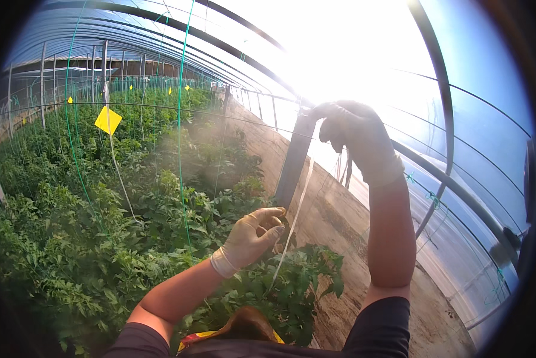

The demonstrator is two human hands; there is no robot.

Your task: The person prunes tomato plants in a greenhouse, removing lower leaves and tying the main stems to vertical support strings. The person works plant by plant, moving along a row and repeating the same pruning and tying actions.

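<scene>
My right hand (355,141), in a pale thin glove, is raised beside the top of a grey post (292,163). Its fingers are curled near a horizontal wire (259,121), and strong glare hides what they grip. Below that hand a white strip of twine (296,217) hangs slantwise down into the leaves. My left hand (254,239), gloved too, is bent in front of the lower part of the post, left of the twine. Its thumb and fingers are curled close together; whether they pinch something I cannot make out. Leafy green plants (299,270), apparently tomato, grow beneath both hands.
Dense plant rows (93,219) fill the left. Green strings (181,134) hang from above, and a yellow sticky card (108,120) is at another post. A pale sloping wall or ground strip (335,223) runs along the right, beside curved greenhouse ribs (442,89) and plastic film (478,188).
</scene>
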